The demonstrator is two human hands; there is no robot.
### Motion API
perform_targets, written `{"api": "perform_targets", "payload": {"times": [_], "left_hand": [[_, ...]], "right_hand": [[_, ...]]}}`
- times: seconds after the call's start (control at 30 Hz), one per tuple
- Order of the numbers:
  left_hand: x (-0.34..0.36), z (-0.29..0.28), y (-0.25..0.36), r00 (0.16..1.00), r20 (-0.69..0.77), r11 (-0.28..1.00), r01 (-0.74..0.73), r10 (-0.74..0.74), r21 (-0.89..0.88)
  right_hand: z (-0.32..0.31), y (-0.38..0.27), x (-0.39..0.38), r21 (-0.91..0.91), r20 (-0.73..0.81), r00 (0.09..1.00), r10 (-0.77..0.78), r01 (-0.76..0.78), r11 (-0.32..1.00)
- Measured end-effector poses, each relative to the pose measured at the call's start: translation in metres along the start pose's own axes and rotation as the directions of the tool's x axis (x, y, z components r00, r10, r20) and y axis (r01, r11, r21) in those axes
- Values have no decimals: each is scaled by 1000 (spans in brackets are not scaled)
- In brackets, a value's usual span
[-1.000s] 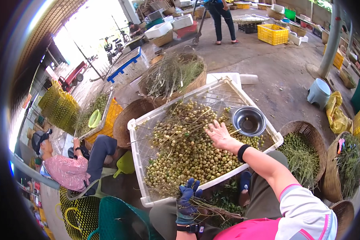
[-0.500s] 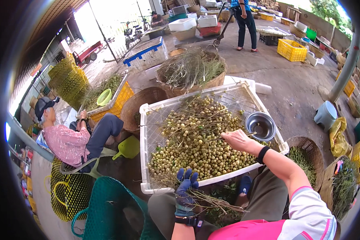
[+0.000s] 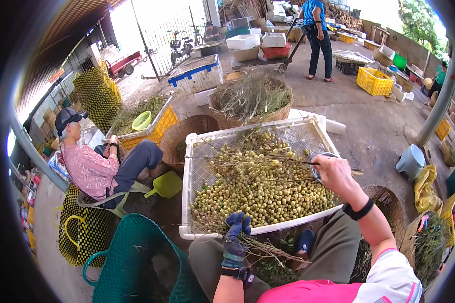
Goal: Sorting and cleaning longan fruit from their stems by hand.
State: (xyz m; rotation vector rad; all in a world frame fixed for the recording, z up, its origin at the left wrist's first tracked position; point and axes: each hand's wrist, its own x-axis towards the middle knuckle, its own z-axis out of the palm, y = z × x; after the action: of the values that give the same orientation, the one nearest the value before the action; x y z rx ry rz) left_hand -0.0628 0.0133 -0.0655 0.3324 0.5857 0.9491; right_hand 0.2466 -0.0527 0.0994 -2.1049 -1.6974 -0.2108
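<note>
My left hand [image 3: 235,237], in a dark blue glove, is closed around a bundle of thin bare twigs [image 3: 275,251] at the tray's near edge. A white mesh tray [image 3: 188,177] sits in front of me, heaped with small round yellow-green fruits [image 3: 258,202], some still on their stems. My bare right hand [image 3: 336,177] is closed on a fruit stem [image 3: 302,162] over the tray's right side. That stem stretches left across the heap. Beneath this hand is a metal bowl [image 3: 316,174], mostly hidden by it.
At left a seated person [image 3: 91,159] sits by a yellow crate [image 3: 162,129]. A green woven basket [image 3: 129,252] stands by my left knee. A wicker basket of twigs [image 3: 253,101] is behind the tray. A light-blue stool [image 3: 411,151] stands at right. Another person [image 3: 316,40] pulls a cart.
My right hand has moved right with the stem, from the heap to over the bowl. My left hand keeps its hold on the twigs. The view has shifted slightly.
</note>
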Motion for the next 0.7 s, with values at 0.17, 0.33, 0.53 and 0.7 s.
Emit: {"api": "perform_targets", "payload": {"times": [0.17,0.33,0.53,0.7], "left_hand": [[1,2,-4,1000,-8,1000,-1,1,3],[3,11,-9,1000,9,1000,27,-27,-14],[2,36,-10,987,120,993,103,-110,60],[6,61,-11,982,161,945,40,-97,326]], "right_hand": [[-40,8,-16,198,-105,961,256,-232,952],[12,27,-31,721,65,873,483,-376,582],[64,16,-53,863,352,855,382,-454,220],[91,-11,-81,883,431,819,378,-469,10]]}}
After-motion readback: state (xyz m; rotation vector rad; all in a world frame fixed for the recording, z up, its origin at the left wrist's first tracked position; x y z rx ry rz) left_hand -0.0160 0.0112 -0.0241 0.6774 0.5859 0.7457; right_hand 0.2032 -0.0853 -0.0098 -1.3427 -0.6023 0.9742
